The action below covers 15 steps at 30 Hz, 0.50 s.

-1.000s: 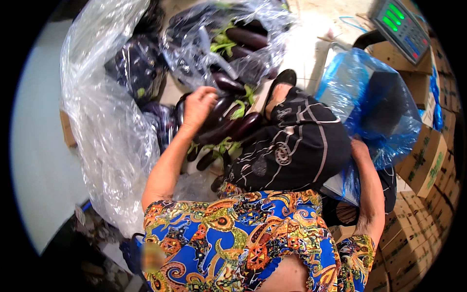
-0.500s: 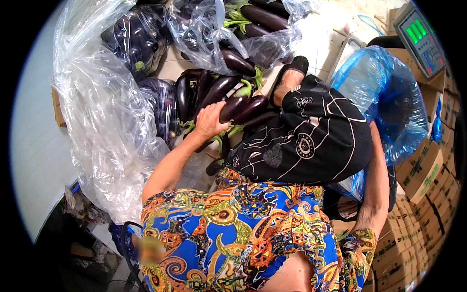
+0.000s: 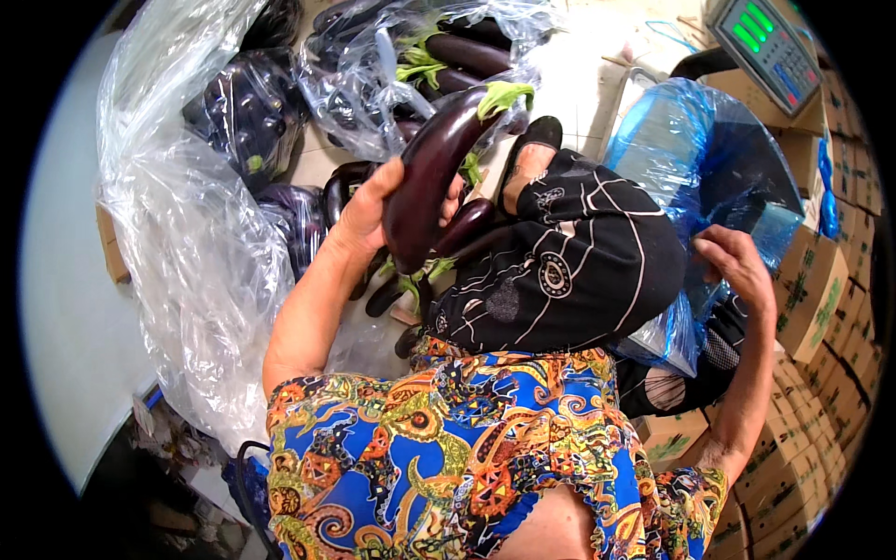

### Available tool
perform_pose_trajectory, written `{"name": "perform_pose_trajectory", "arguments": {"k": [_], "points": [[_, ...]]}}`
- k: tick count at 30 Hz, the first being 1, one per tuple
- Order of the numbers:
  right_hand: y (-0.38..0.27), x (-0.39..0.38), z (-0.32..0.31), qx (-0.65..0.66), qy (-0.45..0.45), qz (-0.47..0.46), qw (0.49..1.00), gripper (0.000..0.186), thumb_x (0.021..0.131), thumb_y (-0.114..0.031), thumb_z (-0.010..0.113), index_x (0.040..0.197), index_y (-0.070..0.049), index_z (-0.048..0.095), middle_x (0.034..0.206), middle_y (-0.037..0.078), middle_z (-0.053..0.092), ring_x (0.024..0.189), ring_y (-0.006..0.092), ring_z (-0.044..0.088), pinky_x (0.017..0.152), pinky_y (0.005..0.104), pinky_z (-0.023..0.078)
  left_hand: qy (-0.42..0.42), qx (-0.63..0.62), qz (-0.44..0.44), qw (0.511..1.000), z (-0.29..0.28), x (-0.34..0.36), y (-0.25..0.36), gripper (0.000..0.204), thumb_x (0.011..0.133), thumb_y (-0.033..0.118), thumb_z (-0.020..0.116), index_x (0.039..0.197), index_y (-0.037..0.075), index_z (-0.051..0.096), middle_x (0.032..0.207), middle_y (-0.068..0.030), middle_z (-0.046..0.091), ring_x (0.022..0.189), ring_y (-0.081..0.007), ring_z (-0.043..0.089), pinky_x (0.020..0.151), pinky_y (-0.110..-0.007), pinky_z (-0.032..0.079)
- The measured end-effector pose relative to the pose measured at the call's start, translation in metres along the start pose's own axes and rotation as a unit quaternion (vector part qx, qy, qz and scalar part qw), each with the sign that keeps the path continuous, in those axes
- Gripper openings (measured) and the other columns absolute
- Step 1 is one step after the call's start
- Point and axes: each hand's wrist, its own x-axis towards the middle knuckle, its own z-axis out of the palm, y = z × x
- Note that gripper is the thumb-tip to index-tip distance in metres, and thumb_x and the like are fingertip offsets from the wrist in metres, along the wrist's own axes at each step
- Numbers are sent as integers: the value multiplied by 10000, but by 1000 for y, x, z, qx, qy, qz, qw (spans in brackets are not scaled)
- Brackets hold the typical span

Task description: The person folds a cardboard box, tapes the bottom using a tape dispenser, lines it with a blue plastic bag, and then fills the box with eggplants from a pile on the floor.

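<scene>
A large dark purple eggplant (image 3: 434, 173) is raised in front of me, tilted, its green cap up and to the right. My left hand (image 3: 373, 201) is wrapped round its body. Below it lie more loose eggplants (image 3: 464, 224), partly hidden by my hand and the held one. On the right, my right hand (image 3: 737, 266) has curled fingers at the near edge of a blue plastic bag (image 3: 658, 140). Whether a fold of the plastic is pinched in them, I cannot make out.
Clear bags of eggplants (image 3: 247, 117) stand at the far left, beside a big crumpled clear plastic sheet (image 3: 201, 252). Another open clear bag (image 3: 364, 84) holds eggplants at the back. A scale display (image 3: 761, 47) stands far right, near stacked cardboard boxes (image 3: 807, 299).
My left hand has lifted an eggplant from the loose pile. My right hand, hidden behind the blue bag before, now shows at its near edge, fingers curled.
</scene>
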Motion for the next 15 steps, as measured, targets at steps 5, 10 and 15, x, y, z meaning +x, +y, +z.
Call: {"name": "perform_pose_trajectory", "arguments": {"k": [5, 10, 15], "points": [[23, -34, -2, 89, 110, -45, 989, 378, 959, -328, 605, 1184, -28, 646, 948, 86, 689, 733, 125, 612, 636, 263, 485, -64, -115, -43, 990, 10, 29, 8, 823, 896, 658, 544, 1354, -22, 472, 1090, -187, 660, 877, -264, 695, 790, -376, 579], [15, -50, -13, 130, 196, -158, 959, 352, 957, -301, 614, 1186, -37, 656, 1024, 49, 661, 877, 123, 596, 729, 269, 473, -21, 162, -5, 987, 53, 53, 18, 769, 807, 486, 734, 1336, -24, 510, 1117, -145, 653, 956, -208, 665, 890, -326, 536], [-48, -60, -46, -2, 295, -305, 906, 696, 830, -630, 662, 1293, -110, 633, 1244, 125, 646, 1094, 218, 620, 961, 371, 479, -198, 641, 116, 732, 169, 119, 48, 825, 648, 281, 830, 1363, -3, 534, 1231, -124, 643, 1126, -205, 613, 1015, -338, 446]]}}
